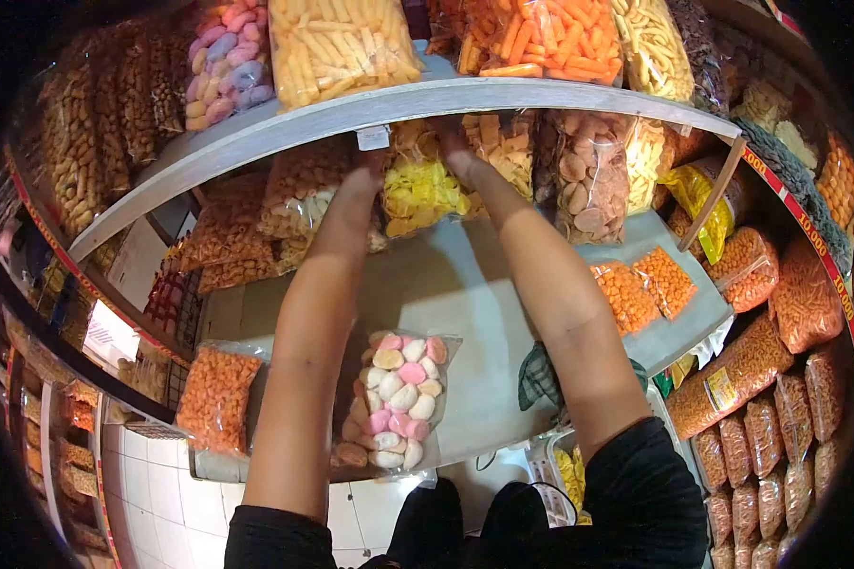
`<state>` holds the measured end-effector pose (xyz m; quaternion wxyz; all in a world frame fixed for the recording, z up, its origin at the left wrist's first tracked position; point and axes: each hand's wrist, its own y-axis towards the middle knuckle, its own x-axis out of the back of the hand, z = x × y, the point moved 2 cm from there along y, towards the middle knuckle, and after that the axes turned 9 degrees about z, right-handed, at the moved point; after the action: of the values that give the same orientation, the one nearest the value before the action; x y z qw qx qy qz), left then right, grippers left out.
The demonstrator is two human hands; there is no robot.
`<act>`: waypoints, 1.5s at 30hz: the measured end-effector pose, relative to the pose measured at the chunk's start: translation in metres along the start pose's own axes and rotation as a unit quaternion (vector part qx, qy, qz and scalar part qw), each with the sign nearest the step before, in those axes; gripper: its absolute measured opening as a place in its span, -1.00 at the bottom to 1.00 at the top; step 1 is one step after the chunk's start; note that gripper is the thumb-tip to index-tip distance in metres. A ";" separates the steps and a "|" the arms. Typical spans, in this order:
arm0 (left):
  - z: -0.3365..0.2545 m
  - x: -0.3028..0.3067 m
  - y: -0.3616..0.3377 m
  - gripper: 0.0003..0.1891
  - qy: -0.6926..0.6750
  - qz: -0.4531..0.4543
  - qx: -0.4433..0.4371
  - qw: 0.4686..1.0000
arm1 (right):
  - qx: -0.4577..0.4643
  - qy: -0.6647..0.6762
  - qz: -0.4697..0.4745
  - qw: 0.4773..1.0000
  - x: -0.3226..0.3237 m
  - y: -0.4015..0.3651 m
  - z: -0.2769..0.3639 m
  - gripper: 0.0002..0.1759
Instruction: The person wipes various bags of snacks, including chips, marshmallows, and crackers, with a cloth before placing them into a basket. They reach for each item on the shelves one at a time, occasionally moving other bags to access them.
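Both my arms stretch forward under a curved shelf to a clear bag of yellow chips (pixel 419 194) at the back of the counter. My left hand (pixel 367 174) is at the bag's left side, and my right hand (pixel 455 152) is at its upper right. Shadow and the shelf edge hide the fingers of both hands, so their grip does not show. Between my forearms, nearer to me, a bag of pink, white and tan puffs (pixel 403 394) lies flat on the grey counter (pixel 465 313).
The white shelf edge (pixel 389 102) arches above my hands, with bags of orange sticks (pixel 565 43) and pale yellow sticks (pixel 342 47) on it. Small orange snack bags (pixel 220 398) lie at the counter's left, others at its right. Several brown snack bags (pixel 764 436) line the right side.
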<state>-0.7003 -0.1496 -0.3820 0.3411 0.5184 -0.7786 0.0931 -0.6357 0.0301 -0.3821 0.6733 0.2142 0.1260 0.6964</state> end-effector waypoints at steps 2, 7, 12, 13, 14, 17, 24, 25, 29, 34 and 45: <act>-0.013 0.006 -0.007 -0.32 0.020 0.008 0.008 1.000 | -0.019 0.088 0.031 0.995 0.010 0.018 -0.027 -0.22; -0.041 0.020 -0.016 -0.31 0.052 0.023 0.018 0.998 | -0.047 0.136 0.049 0.988 0.002 -0.006 0.005 -0.18; -0.048 0.028 -0.033 -0.30 0.060 0.025 0.020 0.998 | -0.033 0.117 0.076 0.990 -0.008 -0.016 0.012 -0.15; -0.045 0.029 -0.037 -0.30 0.055 0.024 0.018 0.998 | -0.021 0.110 0.086 0.990 -0.010 -0.016 0.015 -0.15; -0.044 0.028 -0.039 -0.29 0.055 0.026 0.019 0.998 | -0.030 0.072 0.064 0.995 -0.009 -0.017 0.017 -0.16; -0.037 0.030 -0.051 -0.29 0.051 0.031 0.020 0.998 | -0.026 -0.065 0.019 0.997 -0.017 -0.040 0.042 -0.20; -0.054 0.041 -0.070 -0.27 0.084 0.043 0.038 0.995 | -0.069 -0.031 0.064 0.995 -0.011 -0.046 0.068 -0.20; -0.057 0.042 -0.072 -0.27 0.090 0.046 0.039 0.994 | -0.058 -0.051 0.058 0.995 -0.009 -0.044 0.069 -0.21; -0.068 0.038 -0.089 -0.26 0.107 0.058 0.047 0.991 | -0.076 -0.066 0.051 0.994 -0.016 -0.077 0.105 -0.34; -0.097 0.032 -0.115 -0.24 0.125 0.076 0.053 0.988 | -0.135 0.018 0.115 0.984 -0.015 -0.090 0.100 -0.33; -0.155 0.003 -0.267 -0.13 -0.264 0.145 0.042 0.953 | -0.270 0.053 0.077 0.958 -0.055 -0.216 0.185 -0.16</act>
<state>-0.4013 -0.1934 -0.3198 0.0841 0.4194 -0.9033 0.0338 -0.3579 -0.0318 -0.3269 0.6424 -0.0035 -0.0481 0.7648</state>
